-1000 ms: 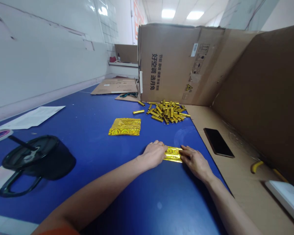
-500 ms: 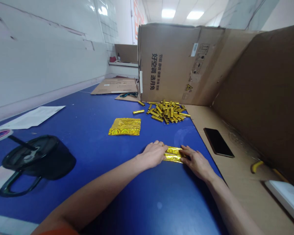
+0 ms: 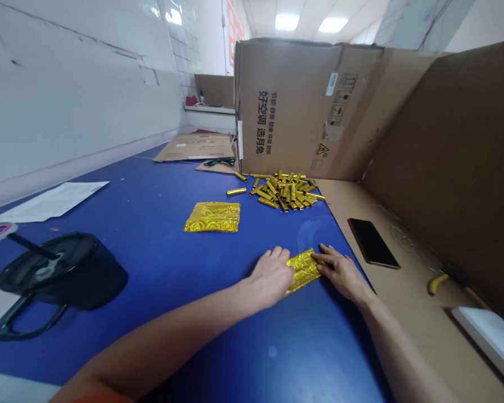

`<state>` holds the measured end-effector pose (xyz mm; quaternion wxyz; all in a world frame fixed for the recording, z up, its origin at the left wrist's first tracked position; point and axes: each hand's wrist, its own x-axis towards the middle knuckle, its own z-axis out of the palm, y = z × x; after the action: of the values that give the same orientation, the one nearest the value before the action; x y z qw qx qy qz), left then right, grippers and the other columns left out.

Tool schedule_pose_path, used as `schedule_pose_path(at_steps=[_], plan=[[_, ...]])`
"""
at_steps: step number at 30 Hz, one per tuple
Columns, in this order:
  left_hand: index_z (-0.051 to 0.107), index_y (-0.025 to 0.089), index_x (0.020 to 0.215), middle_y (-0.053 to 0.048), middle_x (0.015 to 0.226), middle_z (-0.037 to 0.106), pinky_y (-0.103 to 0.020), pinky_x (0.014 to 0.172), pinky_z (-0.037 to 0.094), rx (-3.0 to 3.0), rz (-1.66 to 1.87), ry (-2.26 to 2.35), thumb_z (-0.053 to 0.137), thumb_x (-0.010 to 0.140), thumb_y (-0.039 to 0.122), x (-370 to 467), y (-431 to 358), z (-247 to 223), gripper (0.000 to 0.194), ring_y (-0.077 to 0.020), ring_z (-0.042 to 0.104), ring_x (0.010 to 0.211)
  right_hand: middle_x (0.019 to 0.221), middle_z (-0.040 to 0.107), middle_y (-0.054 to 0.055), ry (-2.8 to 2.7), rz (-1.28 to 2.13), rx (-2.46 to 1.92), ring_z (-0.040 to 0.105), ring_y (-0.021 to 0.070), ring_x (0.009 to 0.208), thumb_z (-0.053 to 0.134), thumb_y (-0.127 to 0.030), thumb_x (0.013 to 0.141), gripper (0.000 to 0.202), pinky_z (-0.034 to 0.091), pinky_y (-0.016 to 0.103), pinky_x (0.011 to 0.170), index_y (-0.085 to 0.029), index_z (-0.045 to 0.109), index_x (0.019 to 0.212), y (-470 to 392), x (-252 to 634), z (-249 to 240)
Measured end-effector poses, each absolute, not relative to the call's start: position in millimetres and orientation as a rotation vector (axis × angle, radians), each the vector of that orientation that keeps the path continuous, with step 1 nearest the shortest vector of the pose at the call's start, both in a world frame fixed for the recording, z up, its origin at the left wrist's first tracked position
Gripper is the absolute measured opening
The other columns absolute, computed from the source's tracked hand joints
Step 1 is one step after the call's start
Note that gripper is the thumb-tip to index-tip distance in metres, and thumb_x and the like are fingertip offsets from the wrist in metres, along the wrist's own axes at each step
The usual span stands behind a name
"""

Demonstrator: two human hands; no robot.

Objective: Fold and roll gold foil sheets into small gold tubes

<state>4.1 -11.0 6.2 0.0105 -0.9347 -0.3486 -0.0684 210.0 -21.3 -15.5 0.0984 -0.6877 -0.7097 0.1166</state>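
A piece of shiny gold foil (image 3: 306,268) lies tilted on the blue table between my hands, with a crease along its length. My left hand (image 3: 274,275) has its fingers curled together on the foil's left end. At the other end, my right hand (image 3: 340,272) rests spread fingertips on the foil. A flat gold foil sheet (image 3: 213,217) lies further back to the left. Beyond my hands is a heap of small gold rolls (image 3: 286,191), with a single roll (image 3: 236,191) just left of it.
On the left stand a dark lidded mug (image 3: 84,271) and a white paper (image 3: 50,201). A big cardboard box (image 3: 294,112) rises behind the heap. To the right, cardboard bears a phone (image 3: 373,243), a yellow curved object (image 3: 437,284) and a white box (image 3: 487,338).
The foil between my hands has turned at an angle, and more of its width shows. My left hand has moved slightly nearer and curled, while the right fingers have spread.
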Motion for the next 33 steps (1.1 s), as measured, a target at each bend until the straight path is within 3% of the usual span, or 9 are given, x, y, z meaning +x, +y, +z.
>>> schedule_pose_path(at_steps=[8,14,26,33], plan=[[0.058,0.016,0.08,-0.004,0.084,0.053,-0.025,0.067,0.04,-3.047,-0.215,-1.004,0.05,0.078,0.027,0,0,4,0.014,-0.0175,0.048,0.081,0.134,0.034,0.005,-2.095,0.356,-2.016,0.023,0.0225,0.125,0.041,-0.029,0.08,0.036,0.016,0.049,0.098,-0.025,0.053,0.114,-21,210,-16],[0.057,0.022,0.095,-0.004,0.084,0.051,-0.025,0.066,0.04,-3.069,-0.186,-0.904,0.048,0.079,0.024,-1,2,7,0.019,-0.0173,0.048,0.08,0.134,0.035,0.006,-2.093,0.339,-2.012,0.024,0.0232,0.124,0.041,-0.029,0.08,0.036,0.018,0.049,0.097,-0.025,0.054,0.113,-21,211,-17],[0.058,0.017,0.087,-0.006,0.086,0.052,-0.026,0.062,0.042,-3.045,-0.184,-0.797,0.046,0.079,0.028,9,-23,-2,0.018,-0.0194,0.047,0.08,0.132,0.037,0.005,-2.132,0.228,-1.976,0.026,0.0246,0.124,0.038,-0.025,0.081,0.036,0.022,0.049,0.096,-0.028,0.053,0.114,-19,213,-23],[0.056,0.019,0.085,-0.004,0.086,0.052,-0.025,0.063,0.042,-3.076,-0.222,-0.789,0.043,0.079,0.023,9,-21,-4,0.014,-0.0171,0.049,0.079,0.132,0.037,0.004,-2.142,0.24,-1.981,0.025,0.0241,0.124,0.037,-0.026,0.082,0.036,0.021,0.05,0.096,-0.03,0.052,0.115,-18,214,-23]])
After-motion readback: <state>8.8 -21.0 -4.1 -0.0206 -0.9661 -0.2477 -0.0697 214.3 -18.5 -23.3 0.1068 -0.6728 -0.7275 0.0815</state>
